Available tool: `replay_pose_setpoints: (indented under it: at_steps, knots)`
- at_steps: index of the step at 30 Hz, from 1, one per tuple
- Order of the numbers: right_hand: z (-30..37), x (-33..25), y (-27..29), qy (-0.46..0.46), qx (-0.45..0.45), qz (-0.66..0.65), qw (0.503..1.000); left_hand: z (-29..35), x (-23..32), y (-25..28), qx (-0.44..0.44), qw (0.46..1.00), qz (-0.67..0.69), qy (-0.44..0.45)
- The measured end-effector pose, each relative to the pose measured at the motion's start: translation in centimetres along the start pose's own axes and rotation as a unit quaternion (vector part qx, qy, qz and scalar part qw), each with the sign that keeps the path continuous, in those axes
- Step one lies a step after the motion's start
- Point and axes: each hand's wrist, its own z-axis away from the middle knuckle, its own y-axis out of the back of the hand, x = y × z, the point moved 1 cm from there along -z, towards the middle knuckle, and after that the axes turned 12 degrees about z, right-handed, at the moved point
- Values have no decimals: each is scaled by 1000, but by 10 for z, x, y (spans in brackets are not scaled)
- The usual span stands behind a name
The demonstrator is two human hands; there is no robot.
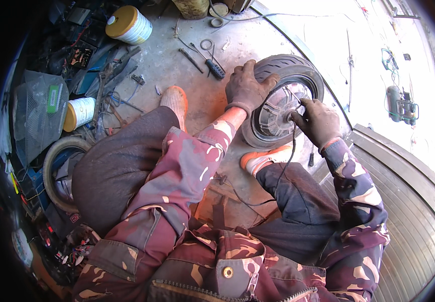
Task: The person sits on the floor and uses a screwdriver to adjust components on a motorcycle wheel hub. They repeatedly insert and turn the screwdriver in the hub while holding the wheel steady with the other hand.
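A scooter-type wheel with a black tyre [312, 71] and a grey metal hub motor [274, 117] stands tilted before me. My left hand [247, 88], in a dark glove, grips the tyre's near left side, thumb stretched toward the rim. At the hub's centre my right hand [320, 122], also gloved, is closed with thumb and forefinger on a black cable [293, 146]. A thin dark strand or rod shows above those fingertips; its kind is unclear. The cable runs down past my right leg and bends left to the floor.
A screwdriver [214, 69] and a metal rod [191, 60] lie beyond my left hand. White tubs with brown lids [129, 25] and a loose tyre [51, 173] are at left among scrap. A ridged metal panel [404, 201] lies at right. An air compressor [403, 105] stands outside.
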Motion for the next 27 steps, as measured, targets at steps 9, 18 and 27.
replay_pose_setpoints:
  at_steps: [9,18,27]
  knots:
    - [-18,-9,19,101,-82,145,981,0,1,1,-10,1000,-2,10]
    - [-23,-1,-19,-225,-111,-404,880,0,1,3,-21,1000,-5,15]
    - [-19,3,-55,-389,-142,-696,586,0,-1,1,-14,1000,2,7]
